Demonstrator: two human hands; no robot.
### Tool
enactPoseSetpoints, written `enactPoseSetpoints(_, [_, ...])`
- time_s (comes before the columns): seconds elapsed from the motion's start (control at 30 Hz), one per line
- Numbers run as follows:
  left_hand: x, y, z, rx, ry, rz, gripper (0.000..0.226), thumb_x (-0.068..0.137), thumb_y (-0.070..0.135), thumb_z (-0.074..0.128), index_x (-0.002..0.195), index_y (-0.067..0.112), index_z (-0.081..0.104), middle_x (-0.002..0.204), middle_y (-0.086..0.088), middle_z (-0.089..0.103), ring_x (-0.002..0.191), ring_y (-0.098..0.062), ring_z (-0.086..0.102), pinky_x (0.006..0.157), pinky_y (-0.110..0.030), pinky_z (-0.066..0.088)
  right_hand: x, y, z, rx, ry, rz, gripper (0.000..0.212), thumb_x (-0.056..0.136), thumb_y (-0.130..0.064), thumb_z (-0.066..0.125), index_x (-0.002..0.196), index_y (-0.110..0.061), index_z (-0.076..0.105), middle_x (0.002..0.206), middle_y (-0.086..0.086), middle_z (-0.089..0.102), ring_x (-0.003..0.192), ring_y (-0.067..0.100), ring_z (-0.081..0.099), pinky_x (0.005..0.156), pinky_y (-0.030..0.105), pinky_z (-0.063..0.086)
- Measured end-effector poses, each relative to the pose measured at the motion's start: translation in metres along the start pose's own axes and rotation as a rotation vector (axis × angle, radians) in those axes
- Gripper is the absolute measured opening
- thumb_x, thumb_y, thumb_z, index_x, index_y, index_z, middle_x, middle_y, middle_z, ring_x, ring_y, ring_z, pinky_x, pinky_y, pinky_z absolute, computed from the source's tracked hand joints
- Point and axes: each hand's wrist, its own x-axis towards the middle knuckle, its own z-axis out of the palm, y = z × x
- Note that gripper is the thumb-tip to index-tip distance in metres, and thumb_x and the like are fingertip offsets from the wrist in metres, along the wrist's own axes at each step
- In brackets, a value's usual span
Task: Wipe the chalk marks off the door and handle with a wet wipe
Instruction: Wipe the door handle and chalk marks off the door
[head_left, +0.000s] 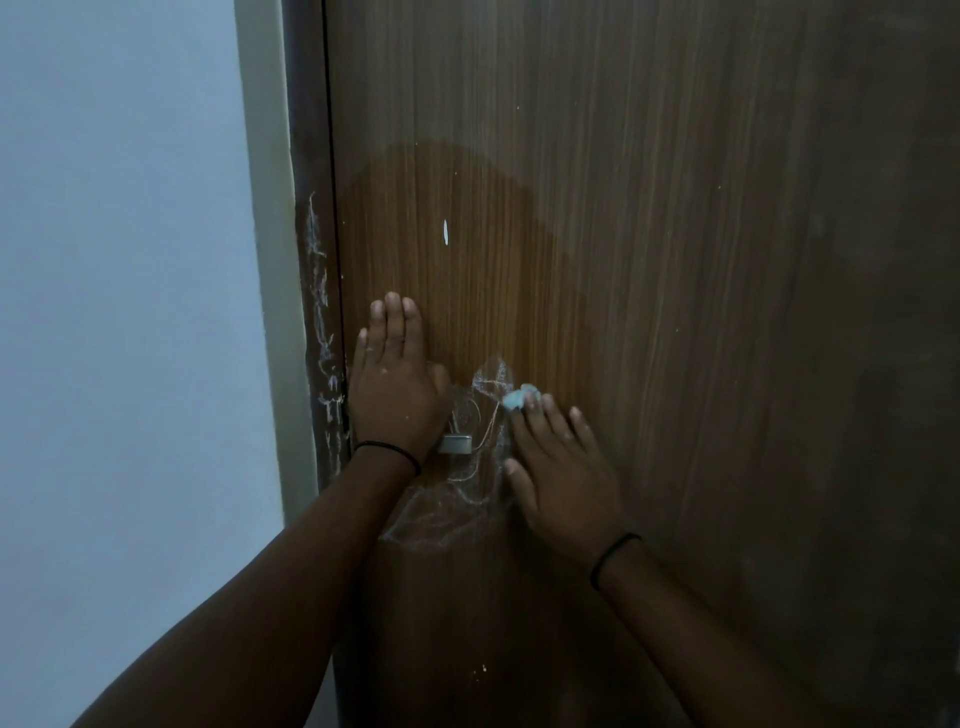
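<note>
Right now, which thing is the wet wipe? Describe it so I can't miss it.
Find the wooden door, then the chalk scribbles beside its metal handle. The wet wipe is the small pale-blue wad pressed under the right hand fingertips, the only bluish thing there.

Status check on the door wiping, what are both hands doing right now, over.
Left hand flat on door, covering handle. Right hand presses wet wipe on chalk marks with straight fingers. More chalk on door frame. Nothing else in the way.

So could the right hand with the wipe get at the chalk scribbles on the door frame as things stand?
Probably not directly: the left hand lies flat on the door between the right hand and the frame scribbles.
</note>
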Motion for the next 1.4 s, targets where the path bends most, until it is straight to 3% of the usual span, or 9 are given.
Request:
enactPoseSetpoints(0.17, [0.0, -0.005, -0.002, 0.003, -0.013, 0.025, 0.066, 0.091, 0.025, 0.031, 0.153, 0.006, 0.02, 0.161, -0.014, 0.017, 0.151, -0.025, 0.01, 0.123, -0.041, 0.01, -0.024, 0.019, 0.005, -0.032, -0.01, 0.019, 0.058, 0.104, -0.046, 0.016, 0.154, -0.019, 0.028, 0.163, 0.002, 0.021, 0.153, 0.015, 0.012, 0.125, 0.042, 0.009])
enactPoseSetpoints(0.33, [-0.001, -0.004, 0.001, 0.003, -0.022, 0.014, 0.065, 0.095, 0.023, 0.039, 0.154, 0.008, 0.016, 0.162, -0.013, 0.013, 0.151, -0.024, 0.007, 0.122, -0.04, 0.007, 0.027, -0.003, -0.013, 0.027, 0.082, 0.052, 0.061, 0.104, -0.047, 0.015, 0.158, -0.018, 0.012, 0.165, 0.002, 0.005, 0.154, 0.016, 0.001, 0.125, 0.04, 0.003])
enactPoseSetpoints(0.5, [-0.002, -0.009, -0.003, 0.001, -0.027, 0.048, 0.066, 0.094, 0.019, 0.045, 0.153, 0.007, 0.019, 0.161, -0.014, 0.016, 0.151, -0.024, 0.009, 0.122, -0.04, 0.008, 0.024, -0.023, -0.004, -0.016, 0.046, -0.059, 0.059, 0.104, -0.043, 0.021, 0.156, -0.015, 0.025, 0.165, 0.002, 0.015, 0.153, 0.016, 0.008, 0.125, 0.042, 0.011])
enactPoseSetpoints(0.7, [-0.003, -0.008, -0.002, -0.004, -0.025, 0.045, 0.065, 0.094, 0.018, 0.044, 0.153, 0.006, 0.019, 0.161, -0.014, 0.016, 0.151, -0.025, 0.009, 0.122, -0.04, 0.008, 0.04, -0.011, -0.02, 0.004, 0.12, 0.002, 0.058, 0.104, -0.039, 0.018, 0.156, -0.015, 0.024, 0.165, 0.004, 0.017, 0.153, 0.017, 0.011, 0.125, 0.042, 0.009])
enactPoseSetpoints(0.83, [-0.003, -0.008, -0.002, -0.007, -0.026, 0.046, 0.065, 0.095, 0.02, 0.043, 0.153, 0.006, 0.018, 0.161, -0.015, 0.015, 0.151, -0.025, 0.008, 0.122, -0.039, 0.006, 0.058, -0.024, -0.022, -0.041, 0.073, -0.139, 0.059, 0.103, -0.038, 0.019, 0.157, -0.015, 0.022, 0.166, 0.003, 0.015, 0.154, 0.017, 0.01, 0.125, 0.042, 0.012])
enactPoseSetpoints(0.97, [-0.004, -0.009, -0.006, -0.008, -0.033, 0.055, 0.065, 0.094, 0.021, 0.043, 0.153, 0.006, 0.02, 0.161, -0.014, 0.018, 0.15, -0.024, 0.01, 0.122, -0.04, 0.009, 0.017, 0.0, -0.004, -0.106, -0.013, -0.27, 0.055, 0.103, -0.037, 0.026, 0.155, -0.018, 0.027, 0.163, 0.0, 0.021, 0.152, 0.016, 0.015, 0.123, 0.042, 0.012])
enactPoseSetpoints(1.17, [-0.005, -0.005, -0.004, -0.007, -0.042, 0.034, 0.065, 0.095, 0.021, 0.042, 0.153, 0.007, 0.018, 0.161, -0.014, 0.016, 0.151, -0.025, 0.009, 0.122, -0.039, 0.007, 0.016, 0.003, -0.01, -0.06, 0.057, -0.086, 0.057, 0.103, -0.038, 0.022, 0.155, -0.015, 0.027, 0.164, 0.003, 0.019, 0.152, 0.017, 0.015, 0.124, 0.04, 0.012])
enactPoseSetpoints(1.3, [-0.009, -0.005, -0.003, -0.007, -0.05, 0.033, 0.064, 0.094, 0.027, 0.033, 0.153, 0.007, 0.02, 0.161, -0.014, 0.017, 0.151, -0.025, 0.01, 0.122, -0.04, 0.008, 0.015, -0.019, 0.003, -0.024, 0.013, -0.119, 0.057, 0.103, -0.039, 0.025, 0.155, -0.016, 0.026, 0.164, 0.001, 0.016, 0.153, 0.015, 0.01, 0.124, 0.039, 0.009])
enactPoseSetpoints(1.4, [-0.014, -0.008, -0.003, -0.012, -0.055, 0.059, 0.063, 0.095, 0.02, 0.043, 0.153, 0.006, 0.022, 0.16, -0.014, 0.019, 0.15, -0.025, 0.011, 0.122, -0.041, 0.01, -0.012, -0.004, 0.015, -0.056, -0.04, -0.129, 0.056, 0.103, -0.04, 0.025, 0.155, -0.019, 0.025, 0.164, 0.0, 0.02, 0.152, 0.014, 0.012, 0.123, 0.04, 0.006])
